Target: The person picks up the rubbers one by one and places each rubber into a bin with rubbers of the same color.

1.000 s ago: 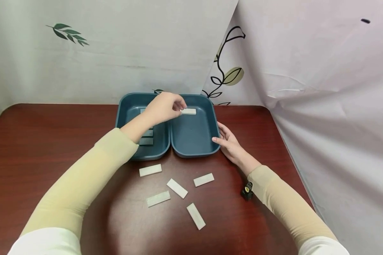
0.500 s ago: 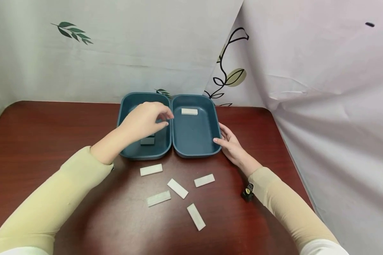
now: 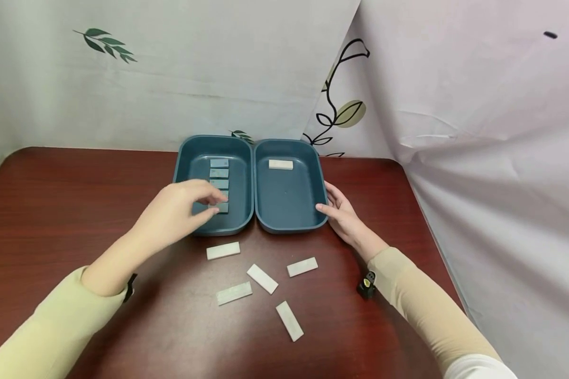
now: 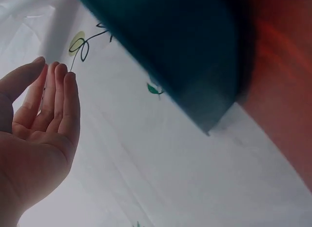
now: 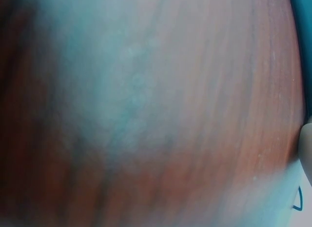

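My left hand point(image 3: 180, 208) hovers over the near left part of the left blue tray point(image 3: 245, 221), thumb and fingers apart. In the left wrist view that hand point(image 4: 46, 134) holds nothing. Inside this tray several blue-grey blocks point(image 3: 219, 173) lie in a column, the nearer ones partly covered by my fingertips. A white block point(image 3: 281, 165) lies near the far end of the right blue tray point(image 3: 289, 205). My right hand point(image 3: 343, 216) holds that tray's right wall, thumb at the rim and fingers along the outside. Little of this hand shows in the right wrist view.
Several white blocks lie scattered on the dark red table point(image 3: 360, 337) before the trays, among them one white block point(image 3: 223, 251) close to the left tray and another white block point(image 3: 290, 321) nearest me. A white patterned cloth point(image 3: 194, 68) hangs behind the table.
My left hand has drawn back from the white block in the right tray, moving left and nearer me over the left tray. The blue-grey blocks are uncovered. My right hand stays at the tray.
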### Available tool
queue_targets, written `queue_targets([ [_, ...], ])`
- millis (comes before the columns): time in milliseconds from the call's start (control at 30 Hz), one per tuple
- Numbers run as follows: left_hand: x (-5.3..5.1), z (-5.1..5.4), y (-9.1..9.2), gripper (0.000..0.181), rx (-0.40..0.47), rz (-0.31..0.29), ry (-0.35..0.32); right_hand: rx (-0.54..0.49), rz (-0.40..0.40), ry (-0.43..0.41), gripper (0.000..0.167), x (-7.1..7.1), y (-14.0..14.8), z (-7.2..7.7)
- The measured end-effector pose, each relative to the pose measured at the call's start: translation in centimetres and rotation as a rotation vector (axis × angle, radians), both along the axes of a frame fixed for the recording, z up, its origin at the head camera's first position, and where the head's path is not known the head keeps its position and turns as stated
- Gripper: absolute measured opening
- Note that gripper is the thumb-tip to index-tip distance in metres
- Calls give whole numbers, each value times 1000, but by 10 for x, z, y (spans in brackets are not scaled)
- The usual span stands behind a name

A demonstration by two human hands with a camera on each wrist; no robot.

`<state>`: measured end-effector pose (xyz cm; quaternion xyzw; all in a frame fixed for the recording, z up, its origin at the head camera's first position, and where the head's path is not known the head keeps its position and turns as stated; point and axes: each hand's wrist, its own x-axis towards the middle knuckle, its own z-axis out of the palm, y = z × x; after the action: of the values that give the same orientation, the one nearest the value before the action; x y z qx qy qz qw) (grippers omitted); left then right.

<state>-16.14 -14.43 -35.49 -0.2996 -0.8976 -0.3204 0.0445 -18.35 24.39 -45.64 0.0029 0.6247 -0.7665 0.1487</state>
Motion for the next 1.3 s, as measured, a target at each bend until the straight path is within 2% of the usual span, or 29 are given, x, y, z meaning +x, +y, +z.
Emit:
queue_targets([
  [233,30,-19,-13,30,8,28,25,3,4,-2,74,1,0,1],
  [500,49,-36,-17,35,82,31,73,6,1,-5,74,1,0,2],
  [600,53,-42,-18,37,90,40,76,6,-3,0,73,0,0,2],
  [800,63,-51,-23,37,72,48,37,-22,-4,8,75,0,-2,1],
  [1100,69,-61,-34,41,-25,50,20,-31,-7,6,76,1,-2,-1],
  [1200,68,-65,-37,41,-30,44,-14,-26,-4,11,75,1,-1,-1],
  [1300,64,-69,-39,39,-8,34,-94,-22,-2,14,75,0,0,-1],
])
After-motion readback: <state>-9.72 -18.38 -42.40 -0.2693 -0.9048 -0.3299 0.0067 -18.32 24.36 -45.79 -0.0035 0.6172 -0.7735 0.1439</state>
